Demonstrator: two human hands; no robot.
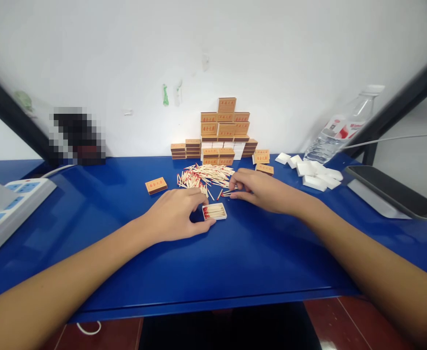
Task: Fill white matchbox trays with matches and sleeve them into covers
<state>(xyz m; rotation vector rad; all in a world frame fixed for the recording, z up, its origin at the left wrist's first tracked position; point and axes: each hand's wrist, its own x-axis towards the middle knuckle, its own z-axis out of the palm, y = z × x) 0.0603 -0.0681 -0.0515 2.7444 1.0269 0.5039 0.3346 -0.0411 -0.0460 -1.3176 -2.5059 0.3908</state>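
Observation:
A small white matchbox tray (221,218) lies on the blue table, partly filled with red-tipped matches (215,210). My left hand (177,212) steadies it, thumb at the near side and fingers at the far left corner. To the right, my right hand (262,191) is closed in a pinch on a few matches (226,193) at the edge of the loose pile. That pile of matches (208,176) spreads just beyond both hands. Left of it rests an orange matchbox (156,185).
Stacked matchboxes (225,129) stand against the wall behind the pile. More white trays (313,170) lie at the right, near a tilted water bottle (339,129) and a phone (399,189) on a white support. A power strip (24,199) sits at the left.

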